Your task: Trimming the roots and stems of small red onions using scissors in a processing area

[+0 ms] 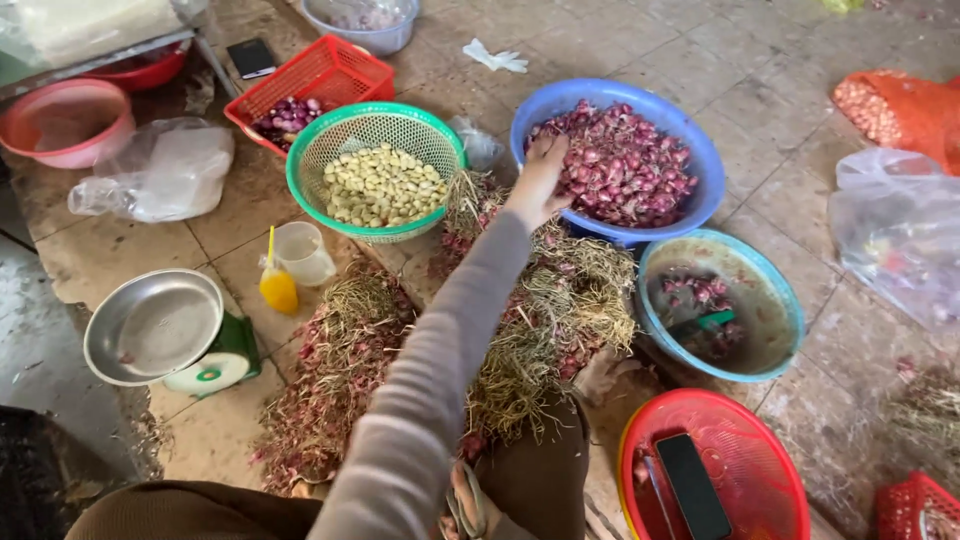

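Head view: left hand [537, 185], grip seemingly pinching shallots [625, 165], at blue bowl [700, 150] rim.

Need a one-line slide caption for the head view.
Left hand reaches over the rim of a blue bowl of red shallots, beside a green basket of peeled garlic and a pile of shallot stalks.

sleeve [440, 370]: long, grey-brown, close-fitting, ribbed knit, worn down to the wrist
hand [538, 185]: bare, no glove or ring seen
trousers [545, 475]: dark brown, plain cloth, seen at the lower edge
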